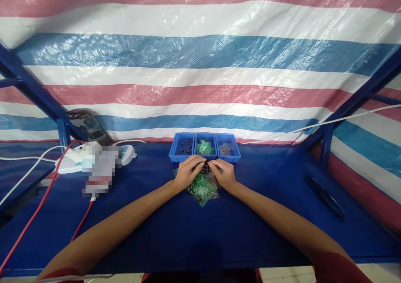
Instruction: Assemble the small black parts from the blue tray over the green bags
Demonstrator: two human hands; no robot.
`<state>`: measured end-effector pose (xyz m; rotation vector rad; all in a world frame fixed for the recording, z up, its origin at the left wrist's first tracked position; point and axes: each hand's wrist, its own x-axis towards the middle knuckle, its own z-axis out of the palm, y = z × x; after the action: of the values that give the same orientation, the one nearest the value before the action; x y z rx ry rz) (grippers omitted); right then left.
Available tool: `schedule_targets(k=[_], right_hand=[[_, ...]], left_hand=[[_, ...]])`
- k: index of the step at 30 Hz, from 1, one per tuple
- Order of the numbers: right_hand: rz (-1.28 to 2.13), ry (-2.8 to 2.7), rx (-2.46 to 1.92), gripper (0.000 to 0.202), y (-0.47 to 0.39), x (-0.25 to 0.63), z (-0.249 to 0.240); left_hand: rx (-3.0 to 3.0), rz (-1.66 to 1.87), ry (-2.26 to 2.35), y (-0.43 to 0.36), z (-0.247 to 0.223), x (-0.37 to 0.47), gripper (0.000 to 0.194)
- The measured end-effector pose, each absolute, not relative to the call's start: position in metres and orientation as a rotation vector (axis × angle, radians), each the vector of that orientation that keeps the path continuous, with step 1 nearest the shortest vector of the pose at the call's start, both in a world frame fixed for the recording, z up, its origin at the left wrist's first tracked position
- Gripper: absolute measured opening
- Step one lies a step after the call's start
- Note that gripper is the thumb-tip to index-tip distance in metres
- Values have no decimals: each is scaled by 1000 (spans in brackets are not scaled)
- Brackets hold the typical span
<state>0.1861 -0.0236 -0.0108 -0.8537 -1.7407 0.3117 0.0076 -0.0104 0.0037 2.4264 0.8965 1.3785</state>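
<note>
The dark parts (206, 168) lie in a small pile between the two hands, just right of the left hand's (188, 173) fingertips and just left of the right hand's (224, 174). Both hands have their fingers bent inward at the pile; whether either grips a part, I cannot tell. Green packets (201, 190) spread on the near side of the parts, between the wrists. Just beyond the hands stand three blue bins (230, 159) in a row: more dark parts in the left, green packets in the middle, clear packets (224, 149) in the right. All rest on the blue table (188, 237), with a power strip (69, 165) far left and a black tool (326, 197) well to the right
</note>
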Motion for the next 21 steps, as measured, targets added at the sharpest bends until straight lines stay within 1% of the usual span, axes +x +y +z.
schedule_targets(k=[4,11,21], right_hand=[[320,-1750,-858,21,-24,186,-10],[301,-1743,-864,22,-24,186,-10],[237,-1765,-796,18,-26,185,-9]], left_hand=[[2355,1338,868,-9,1,7,22],[2365,1363,863,-8,-1,5,24],[2307,1316,963,-5,-11,6,23]])
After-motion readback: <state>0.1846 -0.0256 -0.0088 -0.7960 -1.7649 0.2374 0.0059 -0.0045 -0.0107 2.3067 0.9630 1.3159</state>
